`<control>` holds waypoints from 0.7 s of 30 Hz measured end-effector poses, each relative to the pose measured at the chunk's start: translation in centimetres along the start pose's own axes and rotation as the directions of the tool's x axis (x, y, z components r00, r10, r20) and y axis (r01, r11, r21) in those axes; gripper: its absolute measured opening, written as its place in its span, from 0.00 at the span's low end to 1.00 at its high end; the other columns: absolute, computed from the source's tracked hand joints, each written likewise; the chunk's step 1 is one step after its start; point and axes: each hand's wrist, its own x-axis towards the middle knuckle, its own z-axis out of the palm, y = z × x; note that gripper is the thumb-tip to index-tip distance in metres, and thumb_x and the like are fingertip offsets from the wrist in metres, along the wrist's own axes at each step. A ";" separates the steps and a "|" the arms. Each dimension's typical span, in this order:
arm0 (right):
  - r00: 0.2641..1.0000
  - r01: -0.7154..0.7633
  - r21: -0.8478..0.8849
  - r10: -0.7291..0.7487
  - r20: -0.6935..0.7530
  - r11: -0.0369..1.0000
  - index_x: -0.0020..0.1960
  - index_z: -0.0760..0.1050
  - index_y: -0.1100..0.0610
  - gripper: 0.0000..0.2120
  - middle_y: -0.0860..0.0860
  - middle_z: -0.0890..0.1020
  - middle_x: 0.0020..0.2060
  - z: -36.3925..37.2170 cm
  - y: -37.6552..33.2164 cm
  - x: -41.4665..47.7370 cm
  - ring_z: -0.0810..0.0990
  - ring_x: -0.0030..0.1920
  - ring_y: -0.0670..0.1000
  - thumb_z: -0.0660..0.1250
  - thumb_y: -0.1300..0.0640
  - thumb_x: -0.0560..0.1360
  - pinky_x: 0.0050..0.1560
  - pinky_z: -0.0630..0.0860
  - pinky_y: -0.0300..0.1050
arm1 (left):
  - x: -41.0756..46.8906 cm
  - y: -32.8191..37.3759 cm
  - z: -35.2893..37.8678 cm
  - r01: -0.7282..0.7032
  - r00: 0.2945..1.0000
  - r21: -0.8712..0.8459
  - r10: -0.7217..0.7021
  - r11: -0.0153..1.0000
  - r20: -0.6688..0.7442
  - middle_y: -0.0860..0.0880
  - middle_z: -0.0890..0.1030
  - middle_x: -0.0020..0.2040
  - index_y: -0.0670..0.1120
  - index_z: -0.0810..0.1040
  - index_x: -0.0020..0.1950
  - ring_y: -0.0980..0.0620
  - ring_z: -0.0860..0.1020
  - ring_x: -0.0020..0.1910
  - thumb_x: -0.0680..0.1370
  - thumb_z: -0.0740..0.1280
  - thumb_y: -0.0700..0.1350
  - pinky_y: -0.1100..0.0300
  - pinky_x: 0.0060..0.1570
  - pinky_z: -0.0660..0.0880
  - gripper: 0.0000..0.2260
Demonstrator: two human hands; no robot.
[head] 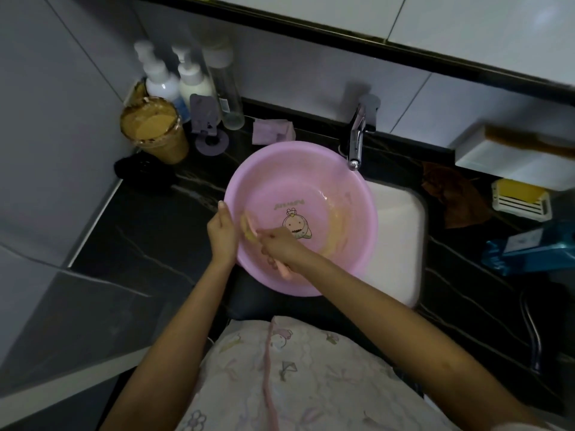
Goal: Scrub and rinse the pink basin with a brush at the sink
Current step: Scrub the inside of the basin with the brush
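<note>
Head view: the pink basin (280, 181) sits at frame centre, over the left part of the white sink (398, 244) and just below the faucet (356, 141), on the dark worktop (140, 231). The left hand (221, 234) grips the basin's left rim, thumb along the edge. The right hand (280, 244) is closed around the brush (249, 228) (pink handle, yellow head, blurred), whose head lies against the inner wall near that rim. Pump bottles (174, 79) stand at upper left of the frame.
</note>
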 end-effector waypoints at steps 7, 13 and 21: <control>0.979 -0.059 -0.290 0.113 0.172 0.955 0.59 0.73 0.69 0.14 0.58 0.75 0.33 0.6 0.4 -1.6 0.72 0.30 0.54 0.55 0.62 0.79 0.31 0.70 0.43 | 0.4 -0.6 -0.5 0.019 1.000 0.012 -0.020 1.000 0.013 0.44 0.78 0.37 0.43 0.76 0.42 0.48 0.77 0.38 0.83 0.52 0.52 0.56 0.40 0.75 0.19; 0.985 0.009 -0.285 0.040 0.166 0.959 0.55 0.73 0.68 0.13 0.57 0.74 0.33 -0.1 -2.0 -1.4 0.72 0.29 0.52 0.54 0.61 0.81 0.31 0.69 0.43 | 0.3 -0.4 -0.5 0.027 0.998 0.009 -0.027 1.000 0.049 0.45 0.79 0.40 0.48 0.76 0.42 0.50 0.78 0.41 0.83 0.51 0.52 0.55 0.44 0.76 0.19; 0.953 0.031 -0.411 0.098 0.288 0.911 0.61 0.70 0.71 0.15 0.57 0.74 0.35 -0.1 0.1 -3.2 0.70 0.30 0.51 0.53 0.64 0.80 0.32 0.69 0.41 | 0.7 -0.4 -1.3 0.054 0.985 0.048 -0.061 0.997 0.159 0.40 0.80 0.49 0.41 0.77 0.53 0.46 0.79 0.47 0.82 0.52 0.55 0.52 0.48 0.78 0.21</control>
